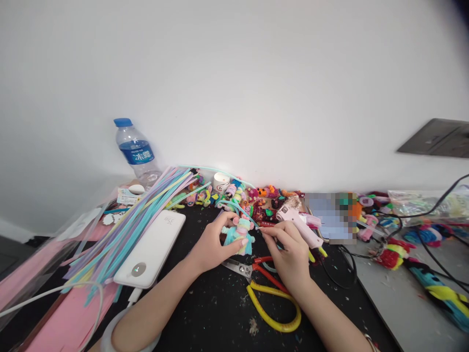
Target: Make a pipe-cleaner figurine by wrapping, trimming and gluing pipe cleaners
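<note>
Hands (214,245), pastel doll (241,233) between them

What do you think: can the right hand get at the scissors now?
Probably yes: the yellow handle of the scissors lies largely uncovered beside the right hand, though its fingertips seem to pinch a blue strip.

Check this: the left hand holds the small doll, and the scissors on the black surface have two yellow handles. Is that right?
Not quite: in the head view, the scissors have one yellow handle and one red handle. The left hand does hold the small doll, and the scissors are on the black surface.
</note>
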Demonstrator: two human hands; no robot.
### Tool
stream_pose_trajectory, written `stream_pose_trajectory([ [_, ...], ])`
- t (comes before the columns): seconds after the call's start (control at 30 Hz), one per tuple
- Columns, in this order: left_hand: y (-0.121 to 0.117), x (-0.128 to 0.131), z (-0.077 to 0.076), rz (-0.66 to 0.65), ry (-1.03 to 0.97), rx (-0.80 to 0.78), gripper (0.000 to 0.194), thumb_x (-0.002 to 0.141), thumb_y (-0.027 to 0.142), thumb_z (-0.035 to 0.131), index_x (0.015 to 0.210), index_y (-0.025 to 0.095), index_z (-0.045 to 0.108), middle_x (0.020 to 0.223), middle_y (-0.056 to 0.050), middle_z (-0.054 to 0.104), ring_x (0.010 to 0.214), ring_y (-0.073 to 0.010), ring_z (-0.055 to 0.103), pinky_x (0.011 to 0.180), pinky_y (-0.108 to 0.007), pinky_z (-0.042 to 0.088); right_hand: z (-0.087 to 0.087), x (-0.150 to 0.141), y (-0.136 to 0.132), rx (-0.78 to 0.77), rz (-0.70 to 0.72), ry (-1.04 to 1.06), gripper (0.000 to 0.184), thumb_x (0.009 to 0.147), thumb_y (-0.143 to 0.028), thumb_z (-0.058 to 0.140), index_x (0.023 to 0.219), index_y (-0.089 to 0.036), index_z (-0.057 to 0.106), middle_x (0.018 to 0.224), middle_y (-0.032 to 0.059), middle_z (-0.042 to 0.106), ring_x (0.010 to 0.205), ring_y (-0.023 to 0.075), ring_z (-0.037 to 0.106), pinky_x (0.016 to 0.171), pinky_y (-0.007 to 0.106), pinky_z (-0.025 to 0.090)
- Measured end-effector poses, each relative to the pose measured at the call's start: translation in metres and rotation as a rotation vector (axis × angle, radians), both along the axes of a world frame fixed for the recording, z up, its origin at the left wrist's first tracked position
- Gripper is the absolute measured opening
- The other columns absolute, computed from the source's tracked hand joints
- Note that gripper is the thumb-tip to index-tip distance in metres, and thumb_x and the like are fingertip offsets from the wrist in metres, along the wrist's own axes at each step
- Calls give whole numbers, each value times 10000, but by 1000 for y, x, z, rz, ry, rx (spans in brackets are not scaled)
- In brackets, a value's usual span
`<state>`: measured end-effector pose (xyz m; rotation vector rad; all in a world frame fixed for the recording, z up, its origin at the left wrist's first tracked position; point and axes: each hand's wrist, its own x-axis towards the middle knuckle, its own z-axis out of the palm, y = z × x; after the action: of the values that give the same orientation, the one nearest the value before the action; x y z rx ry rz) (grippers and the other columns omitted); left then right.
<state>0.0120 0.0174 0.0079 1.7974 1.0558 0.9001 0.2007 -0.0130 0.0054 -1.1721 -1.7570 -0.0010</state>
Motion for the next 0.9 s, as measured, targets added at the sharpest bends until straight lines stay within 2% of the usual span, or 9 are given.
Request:
stream_pose_trajectory([
  [0.9, -1, -1, 1, -27, 52, 26, 360, 777, 341, 594, 1084, 212, 459, 961, -20, 552, 769, -133, 522, 595, -195, 409, 0, 1, 0, 16, -3, -8, 101, 818, -67, 574, 803, -131, 651, 705, 41, 544, 681, 151, 517, 605, 285, 444],
])
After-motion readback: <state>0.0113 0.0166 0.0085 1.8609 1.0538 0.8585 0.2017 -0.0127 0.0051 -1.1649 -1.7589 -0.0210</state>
